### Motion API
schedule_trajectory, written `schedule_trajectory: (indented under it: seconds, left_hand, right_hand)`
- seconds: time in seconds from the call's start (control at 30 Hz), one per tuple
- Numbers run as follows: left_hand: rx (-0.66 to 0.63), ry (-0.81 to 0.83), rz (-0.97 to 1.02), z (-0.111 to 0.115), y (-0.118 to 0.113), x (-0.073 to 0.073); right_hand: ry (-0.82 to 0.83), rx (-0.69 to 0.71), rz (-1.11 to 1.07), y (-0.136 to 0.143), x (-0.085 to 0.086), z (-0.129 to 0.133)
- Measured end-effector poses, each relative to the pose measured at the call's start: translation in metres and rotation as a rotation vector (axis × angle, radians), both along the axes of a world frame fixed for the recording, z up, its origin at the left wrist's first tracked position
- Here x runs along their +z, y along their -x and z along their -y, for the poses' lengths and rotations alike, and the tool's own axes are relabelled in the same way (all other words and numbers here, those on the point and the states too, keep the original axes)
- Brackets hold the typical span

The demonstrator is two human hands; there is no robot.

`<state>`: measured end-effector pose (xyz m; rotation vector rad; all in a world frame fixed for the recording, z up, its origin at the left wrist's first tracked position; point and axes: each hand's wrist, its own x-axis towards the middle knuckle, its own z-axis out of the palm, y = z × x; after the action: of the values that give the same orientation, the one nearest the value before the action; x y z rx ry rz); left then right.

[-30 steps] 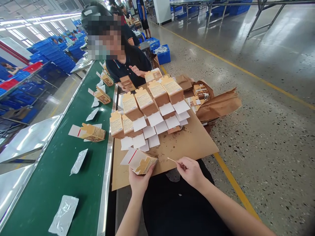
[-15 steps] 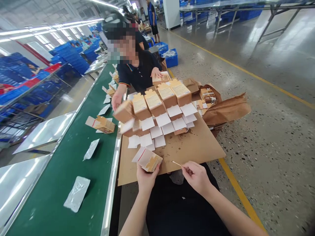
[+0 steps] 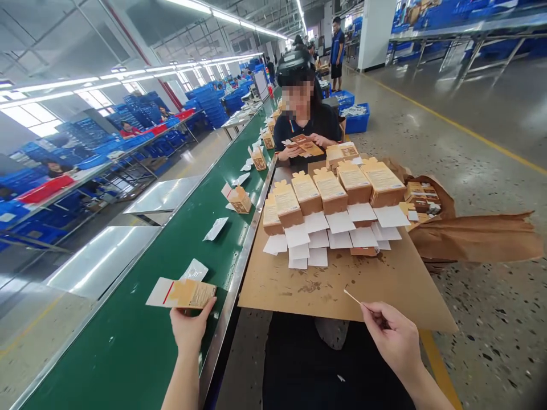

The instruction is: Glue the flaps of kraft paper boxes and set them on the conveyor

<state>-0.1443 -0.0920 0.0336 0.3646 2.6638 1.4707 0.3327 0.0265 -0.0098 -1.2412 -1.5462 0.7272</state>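
1 carton point(image 3: 191, 292) gripped by left fingers point(image 3: 209, 308) over green conveyor point(image 3: 128, 341), right fingers point(image 3: 372, 326) pinching swab point(image 3: 352, 296), cardboard point(image 3: 273, 287), ceiling lights point(image 3: 226, 16)

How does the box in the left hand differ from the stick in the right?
Size: the box is bulky; the stick is thin.
Look: the box is yellow-brown with a white flap and red strip; the stick is pale.
Place: the box is over the belt; the stick is over the cardboard.
Both are held, by the left hand and right hand respectively.
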Motion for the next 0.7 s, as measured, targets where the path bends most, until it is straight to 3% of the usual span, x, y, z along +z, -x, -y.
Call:
schedule_trajectory:
  seconds: [0.07,0.17,0.27,0.33,0.4,0.47,0.53,0.6,0.7]
  left_hand:
    - [0.003,-0.117,-0.1,0.009,-0.012,-0.011]
    - [0.121,-0.259,-0.263,0.017,-0.033,-0.035]
    - [-0.018,-0.338,-0.265,-0.012,-0.041,-0.047]
    - [-0.201,-0.391,-0.181,-0.061,-0.042,-0.032]
    - [-0.359,-0.389,-0.062,-0.125,-0.044,-0.003]
    - [-0.497,-0.319,0.056,-0.189,-0.047,0.027]
    - [-0.624,-0.199,0.101,-0.24,-0.053,0.047]
    - [-0.681,-0.146,0.098,-0.271,-0.059,0.053]
    - [-0.701,-0.19,0.061,-0.284,-0.065,0.047]
  right_hand:
    - [0.005,-0.014,-0.005,-0.001,-0.001,-0.005]
    - [0.006,-0.079,-0.019,-0.006,-0.01,-0.008]
    - [0.008,-0.106,-0.039,-0.004,-0.023,-0.01]
    - [-0.004,-0.101,-0.067,0.003,-0.028,-0.011]
    - [-0.001,-0.101,-0.096,0.012,-0.028,-0.01]
    - [0.017,-0.121,-0.125,0.017,-0.024,-0.007]
    - [0.036,-0.13,-0.145,0.015,-0.018,-0.002]
    - [0.046,-0.133,-0.154,0.007,-0.012,0.003]
    - [0.057,-0.188,-0.145,-0.012,-0.004,0.01]
